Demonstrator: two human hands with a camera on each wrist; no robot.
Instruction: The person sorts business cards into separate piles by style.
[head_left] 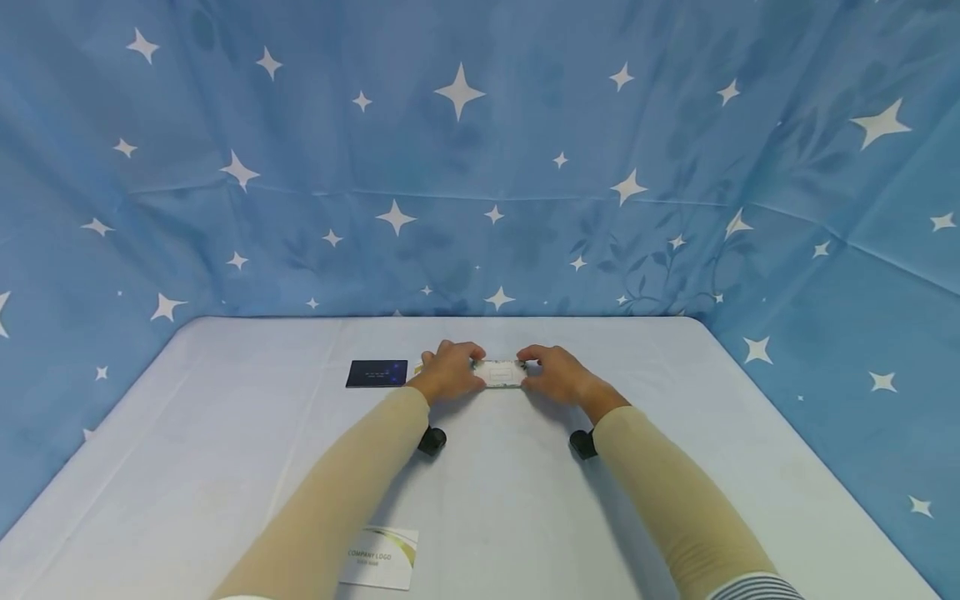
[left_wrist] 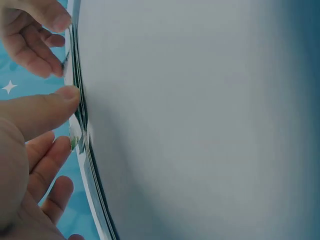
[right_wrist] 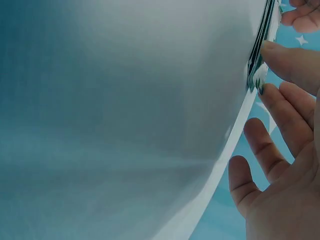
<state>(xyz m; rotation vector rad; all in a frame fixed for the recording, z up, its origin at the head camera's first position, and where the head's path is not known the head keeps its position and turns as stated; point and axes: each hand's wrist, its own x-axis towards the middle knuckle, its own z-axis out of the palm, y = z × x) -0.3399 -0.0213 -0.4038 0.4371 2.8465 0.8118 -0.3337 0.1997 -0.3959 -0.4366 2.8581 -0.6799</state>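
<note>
Cards (head_left: 498, 374), a small pale stack of them, lie at the far middle of the bench (head_left: 525, 500) with a hand at each end. Nearest the camera, a single white card with a printed logo (head_left: 378, 557) lies flat by the left sleeve, well apart from the rest. Further out, the left hand (head_left: 448, 371) holds the stack's left end and the right hand (head_left: 558, 373) its right end. The wrist views show thumb and curled fingers (left_wrist: 60, 102) closed on the thin edges of the stack, which appears there as several layered cards (right_wrist: 257, 75); the right hand's fingers (right_wrist: 280, 115) close on it likewise. Just left of the left hand lies a dark card (head_left: 377, 373), flat and apart from the stack.

The step in hand looks like squaring the stack between both hands. The next move likely calls for a firm, even pinch on both ends so that no card slips out of line.

The stack's long axis runs left to right, across the person's view and parallel to the bench's far edge, with its short ends pointing into the two palms. Whether it rests fully on the bench or is slightly raised cannot be told.
</note>
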